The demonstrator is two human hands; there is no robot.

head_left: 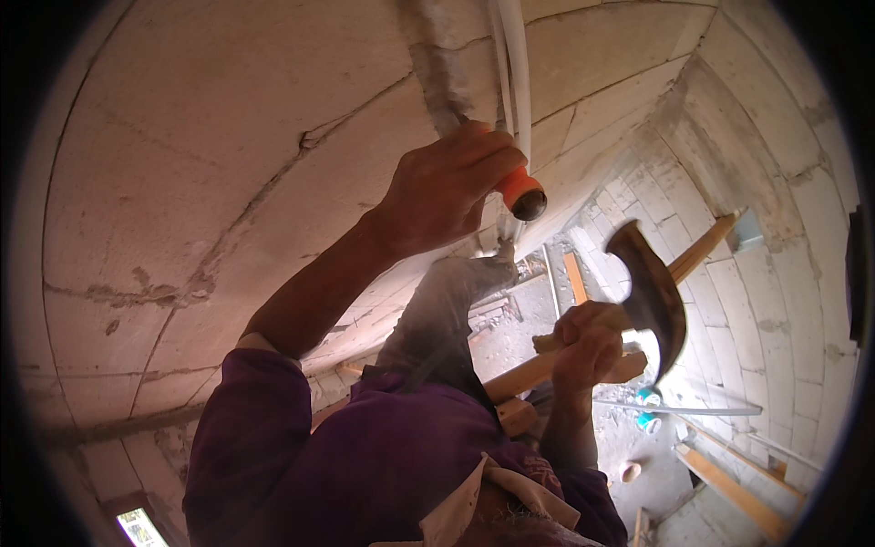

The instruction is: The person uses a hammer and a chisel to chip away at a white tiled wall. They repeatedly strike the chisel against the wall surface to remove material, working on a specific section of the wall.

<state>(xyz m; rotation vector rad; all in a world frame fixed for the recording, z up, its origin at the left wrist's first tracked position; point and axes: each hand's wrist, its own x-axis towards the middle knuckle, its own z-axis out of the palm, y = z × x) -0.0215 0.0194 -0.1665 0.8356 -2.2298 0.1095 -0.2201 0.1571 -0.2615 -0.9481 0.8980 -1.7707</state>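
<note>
My left hand [451, 182] is closed around the orange handle of a chisel [521, 191]. Its butt end sticks out toward the right, and the blade side points into a rough groove [442, 73] cut in the block wall [246, 109]. Whether the tip touches the groove is hidden by my fingers. Lower and to the right, my right hand [588, 351] grips a hammer [652, 296] by its handle, close below the head. The dark, curved hammer head is raised to the right of the chisel, apart from it.
White pipes [515, 73] run along the wall beside the groove. Wooden beams [524, 376] cross below my right hand, and a plank [734, 492] lies at the lower right. Rubble litters the floor [529, 314] far below. Turquoise-coloured containers [648, 421] stand near a long metal bar [711, 410].
</note>
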